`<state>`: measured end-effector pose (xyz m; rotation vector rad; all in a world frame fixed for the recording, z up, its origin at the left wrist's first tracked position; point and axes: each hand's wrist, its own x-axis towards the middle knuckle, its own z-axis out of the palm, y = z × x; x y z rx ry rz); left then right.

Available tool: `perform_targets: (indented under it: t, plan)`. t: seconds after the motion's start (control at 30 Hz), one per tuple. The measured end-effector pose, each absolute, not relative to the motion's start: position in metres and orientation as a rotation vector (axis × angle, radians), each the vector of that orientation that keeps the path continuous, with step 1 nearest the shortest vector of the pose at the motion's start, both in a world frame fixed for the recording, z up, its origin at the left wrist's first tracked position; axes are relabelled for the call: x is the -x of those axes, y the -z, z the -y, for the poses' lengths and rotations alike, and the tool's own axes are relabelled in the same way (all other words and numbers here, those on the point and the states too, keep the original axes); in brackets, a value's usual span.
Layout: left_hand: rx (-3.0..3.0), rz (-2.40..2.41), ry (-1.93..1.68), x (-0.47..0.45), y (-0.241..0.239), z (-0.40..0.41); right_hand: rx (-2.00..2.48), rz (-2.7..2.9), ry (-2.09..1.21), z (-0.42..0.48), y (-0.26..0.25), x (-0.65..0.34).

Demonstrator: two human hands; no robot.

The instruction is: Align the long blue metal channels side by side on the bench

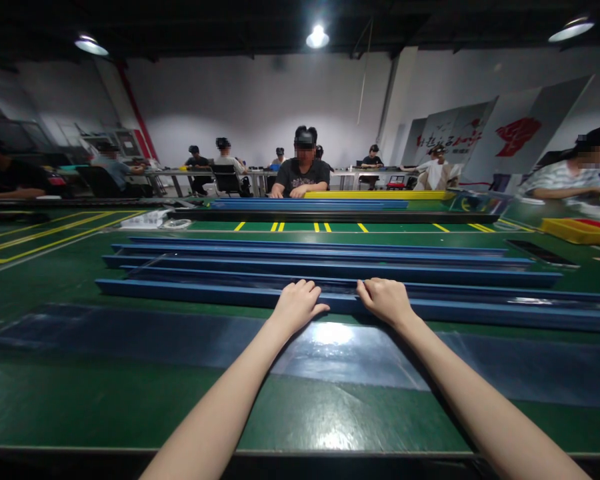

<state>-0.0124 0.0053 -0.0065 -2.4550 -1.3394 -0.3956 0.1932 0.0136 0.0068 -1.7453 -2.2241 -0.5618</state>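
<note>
A long blue U-shaped channel lies crosswise on the green table, the nearest of several. My left hand rests over its near wall with the fingers curled over the edge and the thumb stretched to the right. To the right, my right hand grips the same channel, its fingers bent over the wall and its thumb toward the middle. The undersides of both hands' fingers are hidden. Between my arms and the channel a long strip of clear plastic film lies flat and shiny on the table.
More blue channels lie parallel just beyond. A dark phone and a yellow bin are at the right. Farther back lie a black bar and a yellow channel. A person sits opposite; others work around.
</note>
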Motion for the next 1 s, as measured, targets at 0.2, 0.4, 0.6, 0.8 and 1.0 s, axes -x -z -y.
perform_targets:
  t: [0.2, 0.4, 0.6, 0.8, 1.0]
  plan:
    - [2.458, 1.336, 0.392, 0.013, 0.005, -0.005, 1.724, 2.222, 0.584, -0.016, -0.006, -0.195]
    - [2.454, 1.314, 0.405, 0.014, 0.004, -0.005, 1.673, 2.219, 0.619, -0.019, -0.005, -0.203]
    - [2.484, 1.293, 0.433, 0.014, 0.003, -0.005, 1.705, 2.151, 0.635, -0.019, -0.003, -0.220]
    - [2.540, 1.298, 0.422, 0.014, -0.001, -0.004, 1.772, 2.104, 0.640, -0.017, -0.004, -0.229]
    - [2.560, 1.303, 0.435, 0.014, 0.000, -0.005, 1.798, 2.105, 0.608, -0.016, -0.005, -0.229]
